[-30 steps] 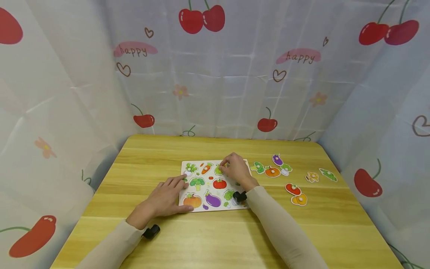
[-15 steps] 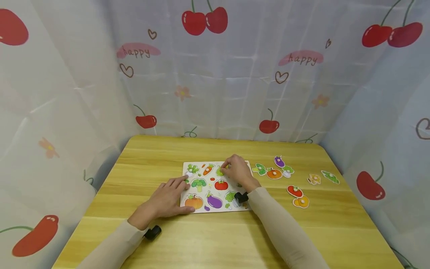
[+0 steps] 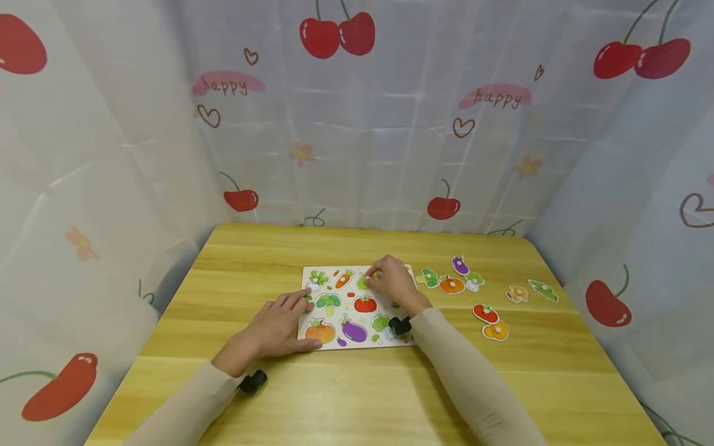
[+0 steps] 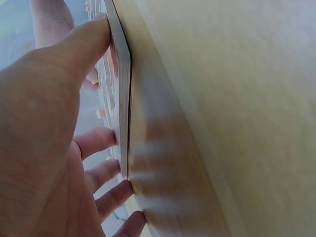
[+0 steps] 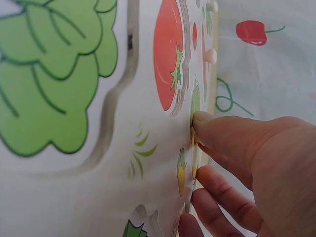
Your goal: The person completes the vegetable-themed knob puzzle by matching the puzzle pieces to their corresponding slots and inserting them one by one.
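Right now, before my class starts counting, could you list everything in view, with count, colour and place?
Curtain: count unclear, white with red cherries, behind and beside table
Table: 1, yellow wood, under board
Board: 1, white with coloured vegetables, between sleeves
Carrot piece: 1, orange, board's top row
Green piece: 1, green, right of carrot
Broccoli piece: 1, green, right of board
Loose pumpkin: 1, orange, beside broccoli
Loose eggplant: 1, purple, above pumpkin
Loose tomato: 1, red, below pumpkin
Other loose pieces: 4, green, green-white, yellow, orange, further right
Wrist devices: 2, black, at wrists
Sleeves: 2, beige, both arms
Left hand: 1, bare, board's left edge
Right hand: 1, bare, at green piece
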